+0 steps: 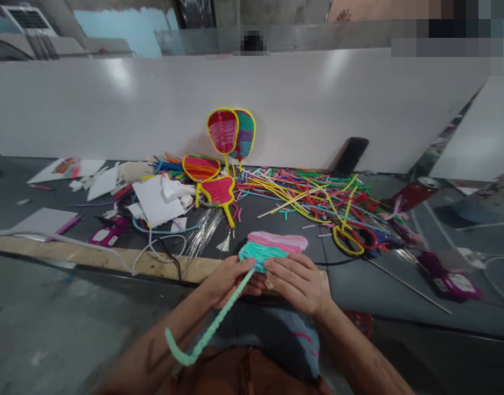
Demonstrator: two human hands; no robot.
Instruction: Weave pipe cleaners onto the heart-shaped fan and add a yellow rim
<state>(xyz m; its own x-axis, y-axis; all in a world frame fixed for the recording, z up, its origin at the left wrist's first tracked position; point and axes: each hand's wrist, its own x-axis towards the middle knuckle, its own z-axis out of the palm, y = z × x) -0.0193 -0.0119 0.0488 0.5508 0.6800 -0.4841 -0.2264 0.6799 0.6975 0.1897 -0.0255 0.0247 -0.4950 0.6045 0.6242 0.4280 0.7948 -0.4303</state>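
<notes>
Head view, the only one. Fuzzy panel [266, 251], pink band on the far side, turquoise on the near side, sits between both hands at the near edge of the desk [252, 211]; can't tell if its underside touches. Left hand [229, 282]: grip closed, thumb on top and fingers beneath, pinching the panel's near-left part. Right hand [297, 282]: fingers laid together over the near-right part, grip nearly closed on it; underside hidden. Pale green twisted stem [219, 321] comes out by the left thumb, slants down across the left forearm toward the lap, far end bent up in a hook.

Risks, my judgement: the stem's far end has no support, so a brush from the sleeve-less left forearm could swing it or lever the panel askew. If the left thumb eases off, the stem's base could slip or twist — can't see how it's fixed. Hard pressing from the right fingers might spread or flatten the turquoise rows. Black cable [336, 264] runs close beside the right hand, could snag. Tassel [224, 242] and clear strips [200, 233] lie near the left hand; a wide elbow or wrist turn could drag them. Pile of coloured stems [305, 189] lies beyond, apart from the panel.
</notes>
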